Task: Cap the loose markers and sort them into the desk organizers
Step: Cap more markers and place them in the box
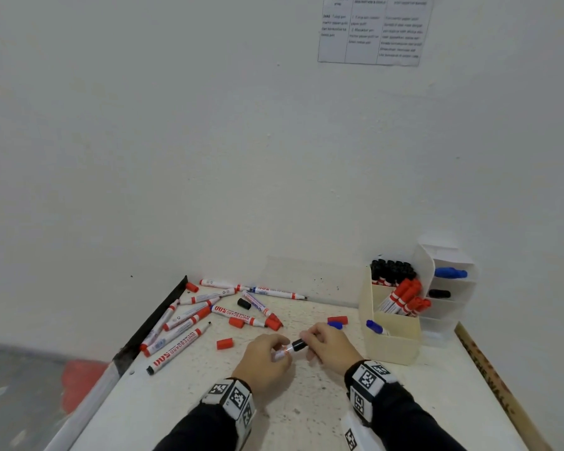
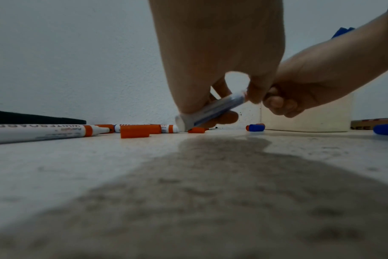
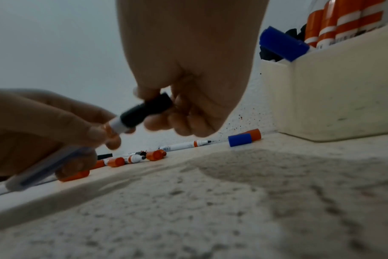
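My left hand (image 1: 279, 354) grips the barrel of a white marker (image 1: 287, 350) just above the table. My right hand (image 1: 308, 343) pinches a black cap (image 1: 298, 345) that sits on the marker's tip end. In the left wrist view the marker barrel (image 2: 213, 108) slants up from my left hand's fingers (image 2: 224, 119) toward my right hand (image 2: 299, 91). The right wrist view shows the black cap (image 3: 146, 112) against the white collar, held by my right hand's fingers (image 3: 184, 108). Several uncapped markers (image 1: 189, 320) lie at the left.
Loose caps lie about: red cap (image 1: 224, 344), red cap (image 1: 337, 319), blue cap (image 1: 335, 325), black cap (image 1: 244, 303). A cream organizer (image 1: 391, 346) with red, black and blue markers stands at the right. Behind it is a white tiered organizer (image 1: 450, 315). The wall is close behind.
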### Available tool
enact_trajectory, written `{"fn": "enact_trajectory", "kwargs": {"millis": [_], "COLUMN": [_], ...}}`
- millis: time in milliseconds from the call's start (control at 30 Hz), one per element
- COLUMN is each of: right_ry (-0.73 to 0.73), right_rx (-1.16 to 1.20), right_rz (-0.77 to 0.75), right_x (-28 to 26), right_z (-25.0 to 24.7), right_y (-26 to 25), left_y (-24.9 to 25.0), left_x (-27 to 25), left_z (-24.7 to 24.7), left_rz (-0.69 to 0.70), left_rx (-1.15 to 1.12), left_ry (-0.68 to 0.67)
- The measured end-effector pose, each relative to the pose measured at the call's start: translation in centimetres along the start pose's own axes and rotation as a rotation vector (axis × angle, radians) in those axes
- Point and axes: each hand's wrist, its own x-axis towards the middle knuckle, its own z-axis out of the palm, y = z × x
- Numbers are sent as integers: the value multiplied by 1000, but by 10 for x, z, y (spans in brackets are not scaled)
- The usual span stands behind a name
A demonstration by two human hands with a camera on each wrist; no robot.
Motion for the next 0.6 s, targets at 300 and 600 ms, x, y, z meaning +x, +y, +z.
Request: {"fn": "enact_trajectory", "kwargs": {"millis": [300, 600], "right_ry": [87, 96], "right_rx": [-225, -195], "right_rz": [25, 167], "right_x": [4, -4], "right_z": [2, -5], "right_y": [-7, -2], "left_y": [-3, -5], "left_x": [1, 1], "left_z": [0, 0], "left_rz": [98, 313], "left_rx": [117, 334], "left_ry": [31, 27]}}
